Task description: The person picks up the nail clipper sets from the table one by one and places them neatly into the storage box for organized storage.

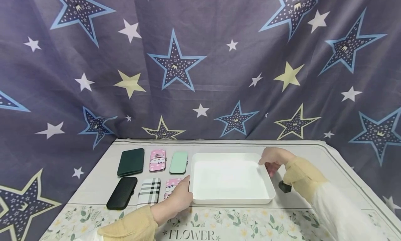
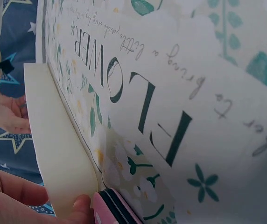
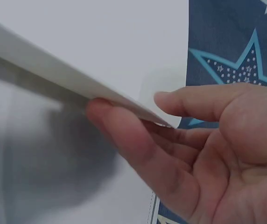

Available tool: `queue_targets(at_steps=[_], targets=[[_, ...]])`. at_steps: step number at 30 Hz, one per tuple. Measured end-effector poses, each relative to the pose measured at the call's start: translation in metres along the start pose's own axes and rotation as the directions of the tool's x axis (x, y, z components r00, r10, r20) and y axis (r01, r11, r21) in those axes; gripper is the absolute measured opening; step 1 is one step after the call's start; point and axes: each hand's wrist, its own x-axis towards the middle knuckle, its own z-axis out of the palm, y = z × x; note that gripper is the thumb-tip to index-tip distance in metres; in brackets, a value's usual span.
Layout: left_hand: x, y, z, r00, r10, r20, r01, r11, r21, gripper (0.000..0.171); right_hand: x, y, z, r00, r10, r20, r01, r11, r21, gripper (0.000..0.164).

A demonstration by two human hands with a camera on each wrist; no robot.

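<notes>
A shallow white tray (image 1: pixel 232 178) lies on the table between both hands. My left hand (image 1: pixel 180 195) grips its left wall near the front corner; in the left wrist view the thumb (image 2: pixel 81 210) lies against the tray's side (image 2: pixel 63 144). At the far right corner, my right hand (image 1: pixel 274 160) pinches the tray's wall, thumb (image 3: pixel 185 101) over the inside and fingers (image 3: pixel 129 133) outside and under the edge. Right beside my left hand is a pink patterned case (image 1: pixel 172 186), partly covered by that hand.
Left of the tray lie a dark green case (image 1: pixel 131 162), a pink cat-print case (image 1: pixel 157 160), a mint case (image 1: pixel 178 162), a black case (image 1: pixel 122 193) and a plaid case (image 1: pixel 149 191). A floral printed cloth (image 1: pixel 244 222) covers the table front; a star-patterned curtain (image 1: pixel 206 81) hangs behind.
</notes>
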Motion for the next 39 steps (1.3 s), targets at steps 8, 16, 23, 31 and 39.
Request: queue_targets(at_steps=[8, 16, 23, 31, 39], targets=[[-0.001, 0.001, -0.001, 1.0, 0.017, 0.003, -0.017, 1.0, -0.01, 0.067, 0.008, -0.007, -0.007, 1.0, -0.004, -0.007, 0.004, 1.0, -0.017, 0.018], [-0.002, 0.005, 0.0, 1.0, -0.005, -0.017, 0.005, 0.999, 0.035, 0.066, 0.016, -0.003, -0.007, 0.993, -0.091, -0.079, 0.078, 0.985, -0.153, 0.015], [-0.001, 0.005, -0.004, 1.0, 0.005, -0.026, -0.003, 0.998, 0.069, 0.066, 0.025, 0.0, -0.006, 0.978, -0.145, -0.15, 0.109, 0.968, -0.227, 0.014], [0.001, -0.001, -0.013, 0.998, 0.055, -0.023, -0.053, 0.994, 0.092, 0.062, 0.031, 0.007, -0.002, 0.953, -0.197, -0.232, 0.128, 0.951, -0.283, 0.014], [-0.008, -0.007, -0.041, 0.987, 0.156, 0.03, -0.156, 0.908, 0.388, 0.082, 0.036, 0.009, 0.003, 0.936, -0.2, -0.291, 0.117, 0.954, -0.277, 0.012]])
